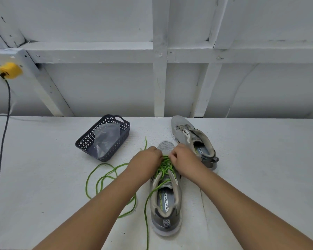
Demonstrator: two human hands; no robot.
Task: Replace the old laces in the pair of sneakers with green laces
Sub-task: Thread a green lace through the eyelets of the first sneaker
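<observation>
While curled, left hand [146,157], right hand [181,156], pinching green lace [164,166], near sneaker [165,199]

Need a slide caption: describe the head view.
Both hands thread green lace into the near sneaker.

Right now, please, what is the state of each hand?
Left hand: fingers curled on the green lace at the near sneaker.
Right hand: pinches the same lace.

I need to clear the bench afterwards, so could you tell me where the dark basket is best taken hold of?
Grip the basket by the cut-out handle in its far short wall, coming from above. That slot is open and unobstructed, while the clear plastic bag lies inside and the lattice walls give little purchase.
</observation>
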